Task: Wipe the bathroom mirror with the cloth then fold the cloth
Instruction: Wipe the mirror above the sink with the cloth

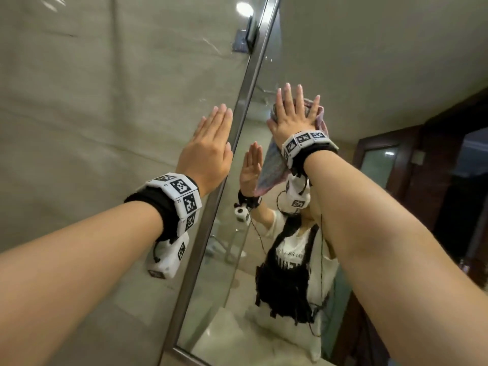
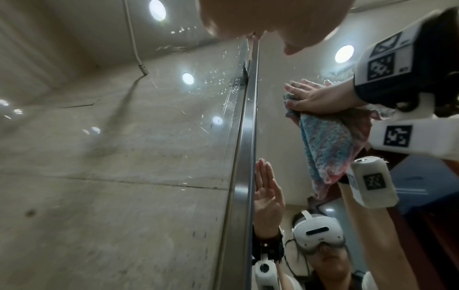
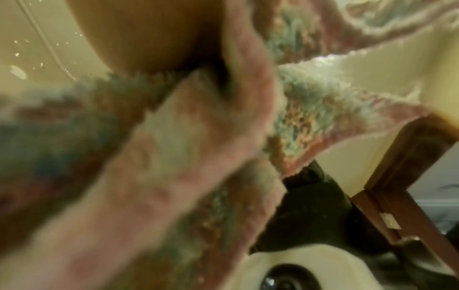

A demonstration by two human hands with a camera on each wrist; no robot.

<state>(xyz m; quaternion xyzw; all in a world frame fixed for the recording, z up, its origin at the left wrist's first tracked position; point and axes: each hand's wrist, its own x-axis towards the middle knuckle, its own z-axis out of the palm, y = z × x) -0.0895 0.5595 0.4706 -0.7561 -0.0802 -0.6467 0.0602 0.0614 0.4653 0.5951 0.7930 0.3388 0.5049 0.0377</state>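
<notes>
Two hands are raised against vertical surfaces. The right hand (image 1: 293, 114) lies flat on the cloth (image 1: 274, 167), its fingers (image 1: 286, 97) straight and spread, pressing the cloth against the mirror (image 1: 369, 62). No finger curls round the fabric; the palm and the extended fingers hold it to the glass. The cloth is a fuzzy pink-and-blue weave. Its upper part is bunched under the palm, and its lower part hangs down the glass below the wrist. In the left wrist view the cloth (image 2: 327, 145) shows the same drape beneath the right hand (image 2: 315, 100). In the right wrist view the cloth (image 3: 174, 147) fills most of the frame, blurred, directly against the glass.

The left hand (image 1: 208, 151) rests flat on the tiled wall (image 1: 92, 101), just beside the metal frame (image 1: 237, 133) of the mirror. Its fingers (image 1: 219, 117) are straight and held together, pointing upward, and hold nothing. Whether the side of this hand touches the frame cannot be told.

Each wrist carries a black band fitted with white marker blocks (image 1: 184, 196). Water droplets (image 2: 223, 82) speckle the wall near the upper part of the frame (image 2: 246, 157). The mirror reflects the person, both raised hands, the hanging cloth and a dark wooden door frame (image 1: 412, 167) at the right.
</notes>
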